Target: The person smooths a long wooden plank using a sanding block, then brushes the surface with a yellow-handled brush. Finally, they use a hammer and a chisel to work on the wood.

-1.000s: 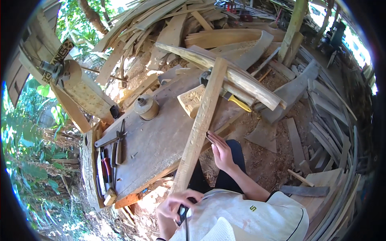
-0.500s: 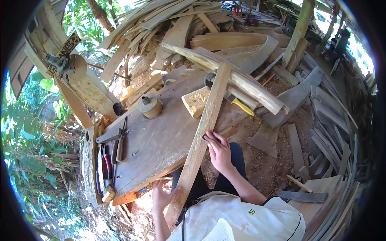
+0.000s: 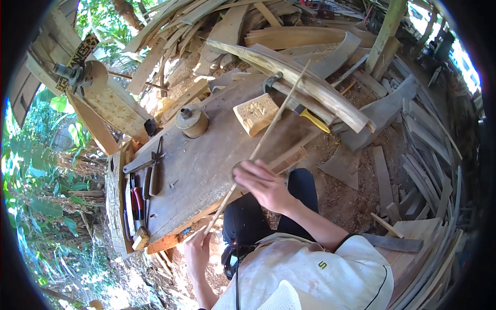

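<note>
A long, slim wooden board [image 3: 268, 129] slants across the workbench [image 3: 206, 170], turned so that mostly its narrow edge shows. Its near end is pinched between the fingers and thumb of my left hand [image 3: 197, 256], just off the bench's front edge. My right hand [image 3: 266, 187], blurred at the fingers, is closed around a small dark brown piece [image 3: 238, 169] against the board's middle. What this piece is, I cannot make out. Under the board's far part sits a chunky wooden block [image 3: 253, 116] with a rough top.
A round wooden piece with a metal top [image 3: 191, 123] stands on the bench. Red-handled pliers [image 3: 138, 206] and other hand tools lie at its left end. A hammer [image 3: 273, 80] and a yellow-handled tool [image 3: 315, 121] lie by split timber [image 3: 330, 101]. Planks [image 3: 206, 15] are heaped behind.
The board has turned from its broad face to its narrow edge. My right hand has moved left and slightly down along it; my left hand has shifted slightly left.
</note>
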Tool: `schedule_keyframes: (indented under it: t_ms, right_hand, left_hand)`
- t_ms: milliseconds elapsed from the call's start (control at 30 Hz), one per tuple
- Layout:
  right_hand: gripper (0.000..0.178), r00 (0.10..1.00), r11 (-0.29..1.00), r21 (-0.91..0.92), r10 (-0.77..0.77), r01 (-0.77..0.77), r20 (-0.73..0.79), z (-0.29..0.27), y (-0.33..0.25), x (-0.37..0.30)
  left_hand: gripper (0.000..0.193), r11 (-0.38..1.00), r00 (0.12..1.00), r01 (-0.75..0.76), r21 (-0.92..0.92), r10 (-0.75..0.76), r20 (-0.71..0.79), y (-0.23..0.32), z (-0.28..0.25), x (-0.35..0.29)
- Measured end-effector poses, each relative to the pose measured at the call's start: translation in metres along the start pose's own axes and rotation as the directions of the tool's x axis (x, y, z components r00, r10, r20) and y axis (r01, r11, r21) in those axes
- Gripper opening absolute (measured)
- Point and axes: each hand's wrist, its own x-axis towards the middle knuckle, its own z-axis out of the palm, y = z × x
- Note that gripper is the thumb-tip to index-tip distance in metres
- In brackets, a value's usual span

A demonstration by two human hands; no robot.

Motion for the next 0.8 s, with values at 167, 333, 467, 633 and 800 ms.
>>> schedule_keyframes:
  t_ms: [167,333,467,633,800]
  right_hand:
    - [0.036,0.999,0.998,-0.063,-0.031,0.03,-0.024,0.001,0.049,0.025]
    - [0.033,1.0,0.999,0.034,0.02,-0.02,0.017,0.008,0.044,0.03]
    - [0.039,0.998,0.992,-0.118,0.033,-0.039,-0.054,-0.023,0.096,0.051]
    - [0.035,0.997,0.987,-0.144,-0.073,0.07,-0.016,-0.008,0.111,0.051]
    - [0.032,0.955,0.947,-0.192,0.221,-0.258,-0.197,-0.058,0.176,0.079]
  left_hand:
    - [0.023,0.996,0.996,-0.081,0.037,0.082,-0.034,-0.011,0.004,0.012]
    - [0.023,0.997,0.999,-0.032,0.068,0.031,0.022,-0.012,0.002,0.013]
    - [0.02,0.993,0.999,-0.048,0.106,0.049,-0.004,-0.016,0.001,0.008]
    - [0.018,0.988,0.997,-0.075,0.132,0.077,-0.011,-0.025,0.005,0.013]
    - [0.018,0.989,0.994,-0.103,0.108,0.107,-0.027,-0.018,0.006,0.014]
